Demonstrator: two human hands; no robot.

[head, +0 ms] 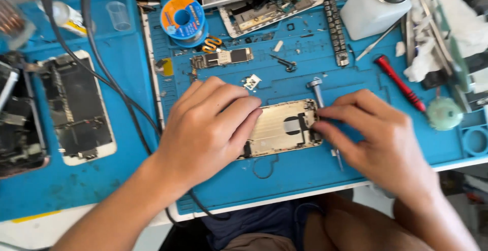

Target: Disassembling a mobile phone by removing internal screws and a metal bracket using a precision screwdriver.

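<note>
An opened gold phone housing lies on a blue work mat. My left hand rests on its left end, fingers spread flat across it. At the housing's right edge, my right hand pinches a thin metal screwdriver that stands upright above the fingers. A slim metal tool pokes out below that hand.
A circuit board and a solder spool lie beyond the housing. A red-handled screwdriver, white bottle and green round object are at the right. Opened phones and black cables lie on the left mat.
</note>
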